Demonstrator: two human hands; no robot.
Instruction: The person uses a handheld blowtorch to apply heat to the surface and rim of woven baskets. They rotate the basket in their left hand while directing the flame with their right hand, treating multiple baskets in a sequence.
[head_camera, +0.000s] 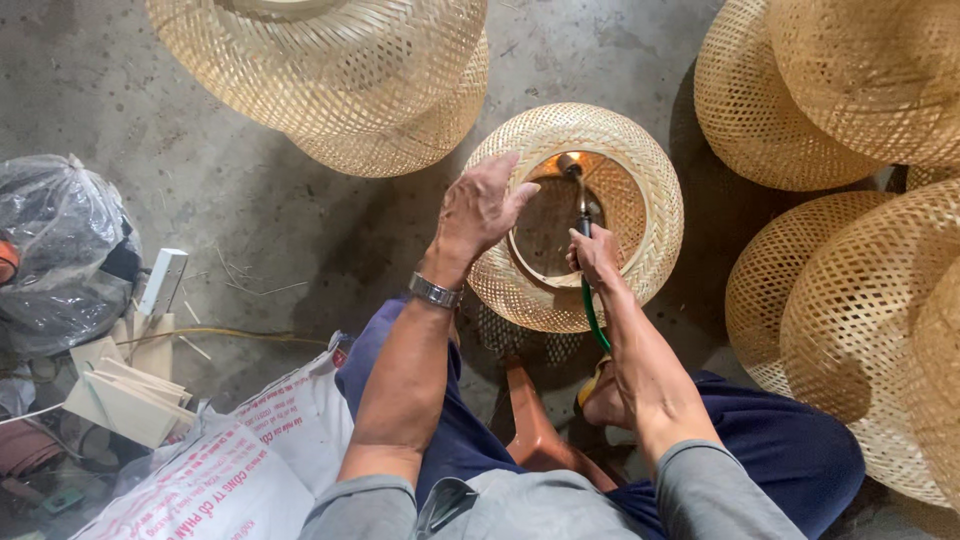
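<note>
Fingers (508, 178) of the left hand (482, 212) are spread flat and press on the rim of a round woven basket (640, 160). They hold nothing; they only rest on top, at the left edge of the hole. A shiny metal watch (436, 291) sits on that wrist.

Right hand (596, 255) is curled tight around a thin torch (583, 200). A green hose (592, 315) runs down from it, along the arm. The torch tip pokes into the hole in the basket, and a small orange glow shows there at the far side of the hole.

The basket is made of thin, pale yellow strips, crossed over each other with many little gaps. It is shaped like a fat ring with a smooth hoop round the hole. It lies on the rough grey floor (250, 200), just past the knees, between the two hands.

More woven baskets (330, 60) of the same kind lie above and to the right. At the left are a white printed sack (250, 450), small wood pieces (125, 395) and a crinkly plastic bag (60, 230)
</note>
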